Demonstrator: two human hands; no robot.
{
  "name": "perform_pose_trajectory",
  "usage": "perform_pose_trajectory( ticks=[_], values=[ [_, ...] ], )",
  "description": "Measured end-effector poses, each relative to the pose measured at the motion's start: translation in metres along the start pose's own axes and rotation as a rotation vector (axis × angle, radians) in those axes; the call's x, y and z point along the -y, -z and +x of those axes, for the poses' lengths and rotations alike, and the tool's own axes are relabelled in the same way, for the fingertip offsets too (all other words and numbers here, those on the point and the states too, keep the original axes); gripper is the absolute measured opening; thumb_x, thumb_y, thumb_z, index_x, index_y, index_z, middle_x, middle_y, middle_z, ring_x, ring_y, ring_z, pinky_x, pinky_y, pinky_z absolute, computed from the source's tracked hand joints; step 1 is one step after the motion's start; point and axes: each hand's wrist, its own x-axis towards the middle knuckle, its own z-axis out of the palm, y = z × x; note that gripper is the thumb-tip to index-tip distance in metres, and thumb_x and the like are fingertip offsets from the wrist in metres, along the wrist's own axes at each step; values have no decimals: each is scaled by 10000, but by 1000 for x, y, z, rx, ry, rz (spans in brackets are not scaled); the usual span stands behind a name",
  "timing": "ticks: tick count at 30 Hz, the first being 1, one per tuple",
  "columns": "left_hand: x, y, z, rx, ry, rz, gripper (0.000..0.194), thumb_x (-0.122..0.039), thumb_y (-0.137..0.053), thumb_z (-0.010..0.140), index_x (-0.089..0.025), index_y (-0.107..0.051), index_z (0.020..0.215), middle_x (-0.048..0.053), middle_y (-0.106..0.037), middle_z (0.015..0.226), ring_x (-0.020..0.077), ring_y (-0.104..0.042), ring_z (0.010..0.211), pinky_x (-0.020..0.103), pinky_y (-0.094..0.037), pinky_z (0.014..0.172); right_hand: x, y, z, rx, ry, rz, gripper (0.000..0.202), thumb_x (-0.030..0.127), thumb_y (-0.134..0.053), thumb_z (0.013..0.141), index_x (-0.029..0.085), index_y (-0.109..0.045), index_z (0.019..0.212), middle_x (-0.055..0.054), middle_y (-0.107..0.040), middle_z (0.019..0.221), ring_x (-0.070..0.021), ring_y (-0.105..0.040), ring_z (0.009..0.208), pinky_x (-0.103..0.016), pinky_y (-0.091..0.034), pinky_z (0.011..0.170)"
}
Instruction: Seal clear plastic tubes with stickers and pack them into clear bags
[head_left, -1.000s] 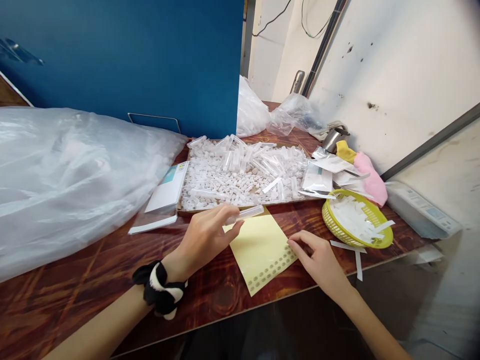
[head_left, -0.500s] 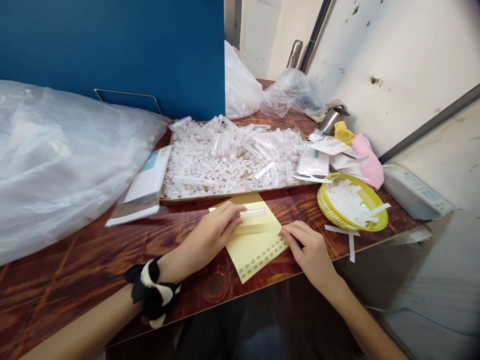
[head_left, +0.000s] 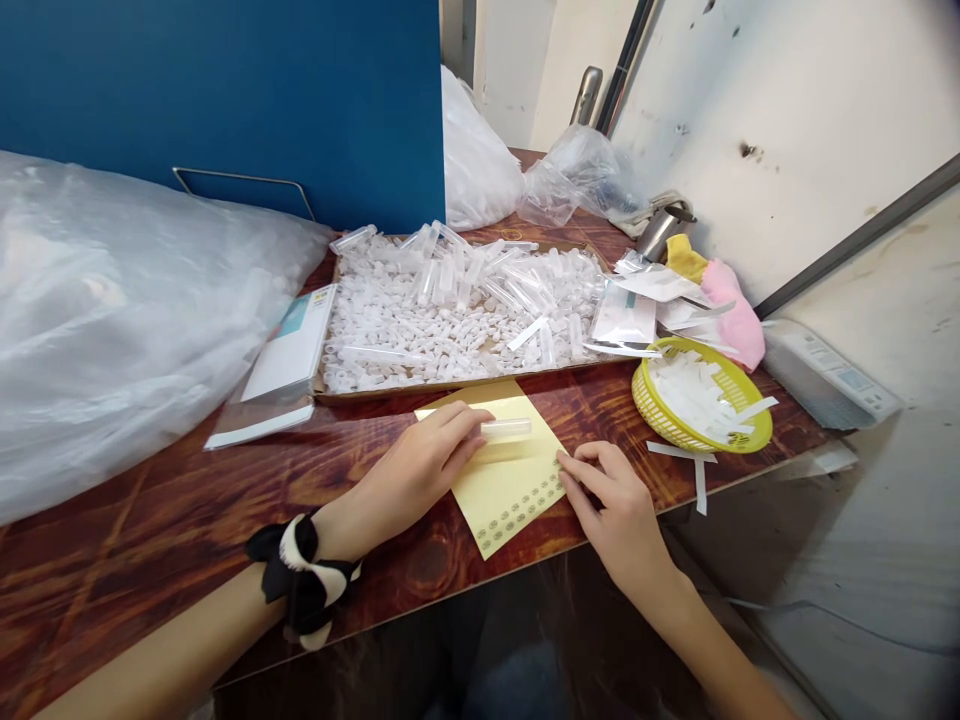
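Between the thumb and fingers of my left hand (head_left: 431,450) is a clear plastic tube (head_left: 507,427), held level above a yellow sheet of stickers (head_left: 499,480). Two rows of small round dark-printed stickers run along the sheet's near edge. At the right end of those rows, my right hand (head_left: 611,495) has its thumb and fingertips pinched at the sheet's edge by a sticker. Whether a sticker has come loose between the fingertips is too small to tell. The sheet lies flat on the brown wood-patterned table (head_left: 360,590).
Behind the sheet stands a shallow cardboard tray (head_left: 450,385) full of clear tubes and small white pieces. A yellow basket (head_left: 641,400) of white paper strips is at the right, near flat packets (head_left: 626,315). A large plastic bag (head_left: 135,330) fills the left side.
My right hand has shifted slightly left and lower at the sheet's edge, its fingers more bent. The left hand and tube stay over the sheet. The view has tilted a little.
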Motion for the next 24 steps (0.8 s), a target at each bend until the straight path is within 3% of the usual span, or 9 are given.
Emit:
perform_pose_trajectory(
  ticks=[12,24],
  values=[
    [2,-1,-1,10,-35,27,247,-276,-365,959,-183,-526,1122,78,-591,1072,195,-559,990,322,-453,843,3,1,4,-34,-18,60,151,137,-496,887,185,-639,893,-66,-568,853,-180,-562,775,-325,-485,692],
    [2,-1,-1,13,-65,64,252,-275,-369,955,-174,-539,1111,83,-607,1059,200,-572,973,324,-466,834,2,10,17,130,-171,171,105,143,-529,857,180,-584,776,-21,-557,789,-121,-495,594,-263,-432,573]
  ],
)
